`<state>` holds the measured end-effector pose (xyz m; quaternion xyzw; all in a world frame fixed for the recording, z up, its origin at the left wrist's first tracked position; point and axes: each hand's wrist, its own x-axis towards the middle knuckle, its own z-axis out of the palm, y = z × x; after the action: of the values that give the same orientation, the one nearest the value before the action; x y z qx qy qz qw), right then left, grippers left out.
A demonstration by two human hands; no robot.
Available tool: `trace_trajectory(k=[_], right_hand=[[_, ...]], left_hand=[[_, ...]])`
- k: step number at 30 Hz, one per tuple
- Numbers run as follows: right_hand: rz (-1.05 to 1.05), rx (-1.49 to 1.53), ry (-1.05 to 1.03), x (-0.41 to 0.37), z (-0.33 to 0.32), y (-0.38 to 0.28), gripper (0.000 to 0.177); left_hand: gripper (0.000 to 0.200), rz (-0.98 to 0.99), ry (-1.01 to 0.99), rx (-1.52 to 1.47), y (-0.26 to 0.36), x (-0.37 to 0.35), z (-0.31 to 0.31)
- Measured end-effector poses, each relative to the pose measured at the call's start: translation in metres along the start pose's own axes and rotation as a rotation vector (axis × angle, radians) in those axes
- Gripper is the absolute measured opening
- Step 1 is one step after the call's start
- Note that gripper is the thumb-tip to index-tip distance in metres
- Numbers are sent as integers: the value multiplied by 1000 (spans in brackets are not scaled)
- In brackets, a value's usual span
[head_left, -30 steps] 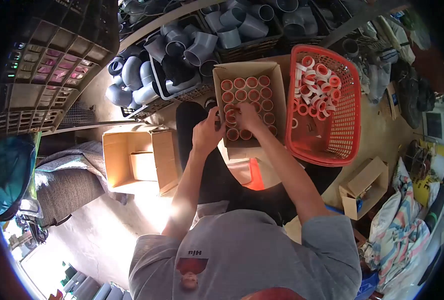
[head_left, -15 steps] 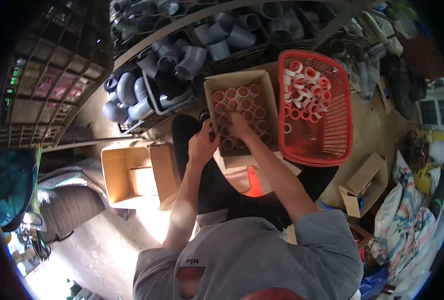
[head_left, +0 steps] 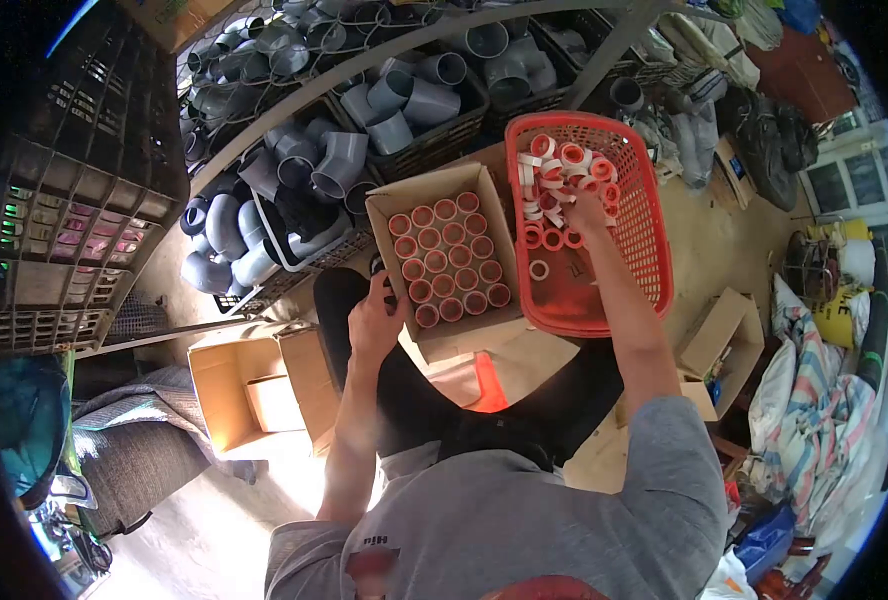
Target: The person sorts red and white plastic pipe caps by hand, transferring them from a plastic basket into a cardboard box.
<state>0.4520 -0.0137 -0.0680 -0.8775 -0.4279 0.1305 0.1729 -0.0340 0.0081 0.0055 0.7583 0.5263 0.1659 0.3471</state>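
My right hand (head_left: 588, 214) is inside a red plastic basket (head_left: 661, 240), its fingertips among a heap of white rings with red-orange insides (head_left: 570, 154). Whether a ring is in its grip cannot be made out. Left of the basket, a cardboard box (head_left: 392, 197) holds rows of upright round pieces with reddish tops (head_left: 456, 256). My left hand (head_left: 374, 322) is at the left side of this box, fingers curled in by its edge; what they hold is hidden. One loose white ring (head_left: 539, 270) lies on the basket floor, apart from the heap.
Crates of grey pipe fittings (head_left: 389, 120) stand at the back, behind a metal bar. An open cardboard box (head_left: 254, 390) stands at the left and a smaller one (head_left: 721, 345) at the right. A black plastic crate (head_left: 74, 200) rises at the far left. Striped sacks (head_left: 814, 400) lie far right.
My right hand has moved right, from over the cardboard box into the red basket among the rings. My left hand has stayed by the box's left edge. The view has shifted.
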Motion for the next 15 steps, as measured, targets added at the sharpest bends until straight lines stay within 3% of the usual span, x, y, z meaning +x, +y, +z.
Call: trace_trajectory(k=[6, 8, 9, 11, 13, 15], right_hand=[[-99, -229, 2, -11, 1, -9, 37], [-176, -130, 188, -30, -13, -28, 28], [-182, -126, 179, -44, -23, -43, 28], [-355, 132, 390, -84, -49, -80, 22], [-542, 212, 421, -134, -71, -136, 23], [-571, 332, 235, -171, -59, -170, 23]], left_hand=[[53, -19, 4, -5, 7, 0, -2], [54, -34, -17, 14, -2, 2, 2], [56, -57, -33, -5, -4, 2, 2], [56, -68, -31, 5, -3, 3, 4], [56, -84, -32, 17, -2, 2, 3], [57, -47, -18, 40, 0, 2, 2]])
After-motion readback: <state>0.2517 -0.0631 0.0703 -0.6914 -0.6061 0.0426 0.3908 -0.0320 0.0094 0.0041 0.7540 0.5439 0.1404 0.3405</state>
